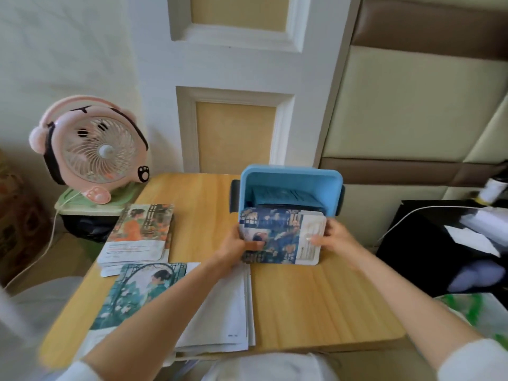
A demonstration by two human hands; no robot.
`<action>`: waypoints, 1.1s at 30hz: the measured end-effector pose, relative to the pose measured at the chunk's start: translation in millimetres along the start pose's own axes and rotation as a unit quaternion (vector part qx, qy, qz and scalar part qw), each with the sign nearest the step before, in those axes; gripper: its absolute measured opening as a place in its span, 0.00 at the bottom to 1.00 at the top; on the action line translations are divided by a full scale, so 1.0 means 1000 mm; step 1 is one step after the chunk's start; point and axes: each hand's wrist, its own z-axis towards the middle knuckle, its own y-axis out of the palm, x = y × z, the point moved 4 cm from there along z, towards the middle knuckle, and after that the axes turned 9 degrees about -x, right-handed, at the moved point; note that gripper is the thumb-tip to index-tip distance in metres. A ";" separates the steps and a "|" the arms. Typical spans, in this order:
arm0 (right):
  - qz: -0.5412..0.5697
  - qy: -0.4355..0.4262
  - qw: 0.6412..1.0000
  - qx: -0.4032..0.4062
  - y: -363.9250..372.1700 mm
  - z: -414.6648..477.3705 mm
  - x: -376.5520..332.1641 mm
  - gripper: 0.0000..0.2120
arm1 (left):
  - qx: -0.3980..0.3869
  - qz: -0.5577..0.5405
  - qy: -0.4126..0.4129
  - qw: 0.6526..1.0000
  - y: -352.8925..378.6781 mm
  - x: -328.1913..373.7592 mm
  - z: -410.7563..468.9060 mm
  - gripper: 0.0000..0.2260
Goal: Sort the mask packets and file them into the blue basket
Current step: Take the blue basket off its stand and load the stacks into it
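Both hands grip one stack of blue mask packets [280, 237] between them, just in front of the blue basket [291, 177]. The left hand [236, 246] is curled around the stack's left edge, thumb laid across the printed front and the other fingers hidden behind. The right hand [332, 235] closes on the right edge, its thumb pressing the white part of the top packet while the remaining fingers wrap behind. The stack is tilted up toward the camera, its lower edge near the wooden worktop [316, 298] and its upper edge overlapping the basket's near rim; whether it touches the rim cannot be told.

The basket stands at the back of the worktop with its opening facing up, and dark blue packets [286, 198] already stand inside it, behind the held stack.

To the left on the worktop lies a pile of orange mask packets [140, 232], face up. Nearer the camera lies a green mask packet [137, 295], partly under the left forearm, and beside it a pile of packets turned white side up [220, 312], which reaches to just below the left hand.

A pink desk fan [90, 149] sits on a green lid off the worktop's far left corner
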 end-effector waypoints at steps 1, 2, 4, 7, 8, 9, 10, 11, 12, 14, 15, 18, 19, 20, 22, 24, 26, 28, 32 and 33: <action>0.006 0.016 1.000 -0.007 0.004 0.000 0.012 0.19 | -0.005 0.003 -0.007 1.000 0.003 0.001 0.001 0.24; -0.002 0.014 1.000 0.000 0.008 0.002 0.020 0.18 | -0.007 0.012 -0.007 1.000 0.005 0.002 0.003 0.24; -0.009 -0.023 0.999 0.047 0.013 0.005 0.019 0.16 | -0.003 0.020 0.013 1.000 0.010 0.011 0.004 0.21; -0.001 -0.062 0.995 0.074 0.013 0.005 0.012 0.15 | -0.009 0.032 0.040 0.999 0.012 0.019 0.003 0.20; -0.007 -0.058 0.996 0.067 0.013 0.004 0.016 0.14 | -0.016 0.040 0.036 0.998 0.010 0.015 0.002 0.20; -0.026 -0.049 0.996 0.064 0.012 0.002 0.020 0.13 | -0.016 0.064 0.035 0.997 0.008 0.012 -0.001 0.20; -0.052 -0.045 0.995 0.076 0.009 -0.001 0.024 0.13 | 0.000 0.110 0.045 0.993 0.006 0.009 -0.003 0.20; -0.077 -0.046 0.991 0.100 0.005 -0.003 0.026 0.14 | 0.031 0.180 0.067 0.981 0.002 0.010 -0.006 0.20; -0.093 -0.054 0.987 0.118 0.002 -0.005 0.025 0.15 | 0.061 0.253 0.094 0.961 0.000 0.014 -0.009 0.19; -0.118 -0.077 0.983 0.118 -0.002 -0.010 0.013 0.11 | 0.094 0.346 0.131 0.924 0.001 0.028 -0.018 0.18; -0.138 -0.088 0.981 0.107 -0.003 -0.012 0.005 0.08 | 0.090 0.369 0.132 0.916 0.003 0.035 -0.021 0.16; -0.163 -0.140 0.971 0.106 -0.006 -0.021 -0.024 0.07 | 0.101 0.426 0.167 0.883 0.009 0.062 -0.033 0.12; -0.168 -0.173 0.961 0.136 -0.010 -0.025 -0.035 0.07 | 0.118 0.431 0.198 0.872 0.011 0.074 -0.037 0.11; -0.176 -0.213 0.944 0.182 -0.015 -0.027 -0.046 0.07 | 0.139 0.432 0.231 0.861 0.012 0.088 -0.040 0.10; -0.197 -0.289 0.898 0.267 -0.026 -0.029 -0.062 0.06 | 0.186 0.449 0.287 0.825 0.015 0.111 -0.040 0.09; -0.244 -0.336 0.853 0.316 -0.033 -0.025 -0.069 0.06 | 0.209 0.490 0.307 0.789 0.018 0.128 -0.031 0.05; -0.326 -0.333 0.825 0.318 -0.033 -0.016 -0.067 0.08 | 0.191 0.531 0.286 0.774 0.019 0.130 -0.013 0.01; -0.357 -0.290 0.850 0.256 -0.032 0.000 -0.055 0.10 | 0.168 0.566 0.249 0.768 0.020 0.119 0.010 0.04; -0.385 -0.131 0.909 0.093 -0.030 0.042 -0.024 0.20 | 0.094 0.590 0.174 0.783 0.020 0.087 0.051 0.09; -0.401 -0.117 0.906 0.066 -0.028 0.050 -0.021 0.21 | 0.076 0.602 0.159 0.779 0.020 0.081 0.059 0.11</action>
